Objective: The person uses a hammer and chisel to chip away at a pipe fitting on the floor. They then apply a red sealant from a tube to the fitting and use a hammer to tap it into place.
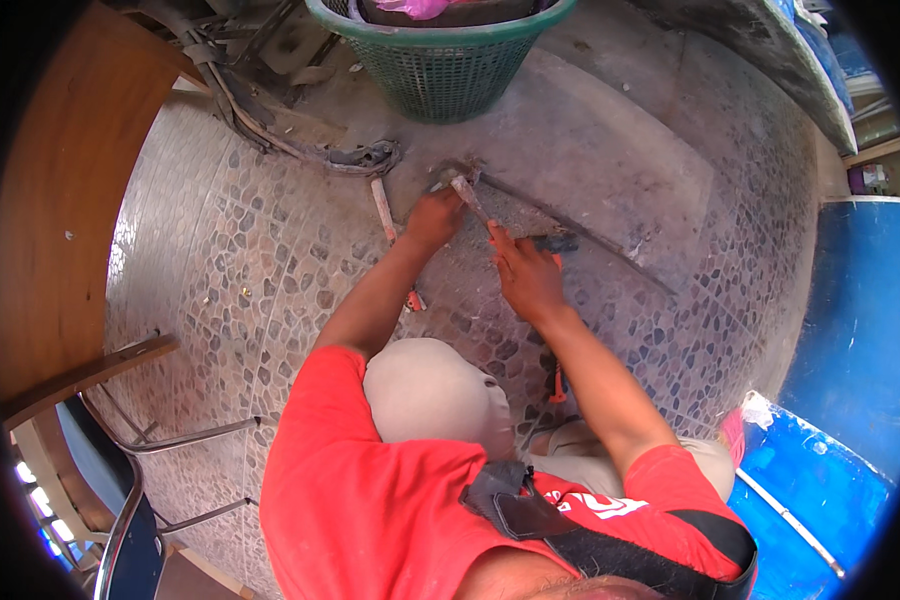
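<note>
My right hand is closed round a slim tool with a pale, worn shaft, its far end beside my left fingers. My left hand is closed low over the floor; whatever it grips is too small to tell. Just ahead of both hands lies one end of a long, thin dark metal bar, which runs away to the right. Left of my left hand lies a tool with a pale shaft and an orange-red end. A dark tool head shows beside my right hand, with orange near it.
A green plastic basket stands ahead, something pink in it. Dark, dirty cable-like pieces lie at the far left. An orange-ended tool is near my knee. A metal-framed chair is left; blue containers stand right.
</note>
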Motion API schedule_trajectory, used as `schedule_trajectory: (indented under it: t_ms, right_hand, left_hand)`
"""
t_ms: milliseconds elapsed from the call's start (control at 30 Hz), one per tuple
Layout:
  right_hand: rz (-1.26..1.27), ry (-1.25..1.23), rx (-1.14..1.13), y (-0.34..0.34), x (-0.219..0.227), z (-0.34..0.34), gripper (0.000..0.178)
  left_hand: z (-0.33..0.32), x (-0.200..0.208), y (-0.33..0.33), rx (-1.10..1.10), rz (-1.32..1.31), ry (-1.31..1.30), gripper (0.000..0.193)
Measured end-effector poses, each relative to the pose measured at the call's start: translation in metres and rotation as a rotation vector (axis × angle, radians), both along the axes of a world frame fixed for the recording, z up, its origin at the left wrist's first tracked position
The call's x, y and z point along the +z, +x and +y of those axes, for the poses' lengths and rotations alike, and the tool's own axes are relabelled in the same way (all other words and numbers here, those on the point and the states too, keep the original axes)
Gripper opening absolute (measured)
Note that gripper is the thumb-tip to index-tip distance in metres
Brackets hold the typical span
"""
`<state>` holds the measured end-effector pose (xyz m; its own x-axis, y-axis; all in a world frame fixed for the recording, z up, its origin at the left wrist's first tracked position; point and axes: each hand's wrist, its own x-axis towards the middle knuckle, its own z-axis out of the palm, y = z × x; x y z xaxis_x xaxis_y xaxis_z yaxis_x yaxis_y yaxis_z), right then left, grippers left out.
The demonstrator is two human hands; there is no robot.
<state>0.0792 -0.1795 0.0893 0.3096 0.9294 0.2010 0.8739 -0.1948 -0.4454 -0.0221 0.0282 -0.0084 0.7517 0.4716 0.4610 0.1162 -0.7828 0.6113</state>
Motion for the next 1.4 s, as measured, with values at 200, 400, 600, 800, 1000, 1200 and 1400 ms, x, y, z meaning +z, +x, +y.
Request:
schedule_trajectory:
  t_ms: [200, 400, 600, 800, 1000, 1200, 1400]
  right_hand:
    - [0.017, 0.152, 0.013, -0.004, 0.002, 0.005, 0.06]
    - [0.034, 0.016, 0.011, -0.004, 0.004, 0.01, 0.06]
    - [-0.028, -0.076, 0.06, 0.001, 0.003, 0.019, 0.061]
    - [-0.013, 0.101, 0.059, -0.006, 0.006, 0.02, 0.063]
    - [0.015, 0.134, 0.047, -0.011, 0.013, 0.02, 0.062]
    - [0.029, -0.003, 0.032, -0.004, 0.012, 0.026, 0.062]
    - [0.017, -0.186, 0.033, -0.012, 0.015, 0.027, 0.061]
  left_hand:
    - [0.0, -0.001, -0.001, 0.008, 0.0, -0.038, 0.02]
    - [-0.001, -0.006, -0.001, 0.031, -0.052, -0.087, 0.016]
    - [0.001, -0.005, -0.006, 0.056, 0.034, -0.094, 0.014]
    - [-0.003, -0.009, -0.005, 0.061, 0.02, -0.168, 0.012]
    - [-0.005, -0.007, -0.001, 0.067, -0.03, -0.164, 0.012]
    - [-0.003, -0.007, -0.001, 0.098, 0.005, -0.169, 0.017]
    - [0.002, -0.021, -0.009, 0.101, 0.03, -0.141, 0.013]
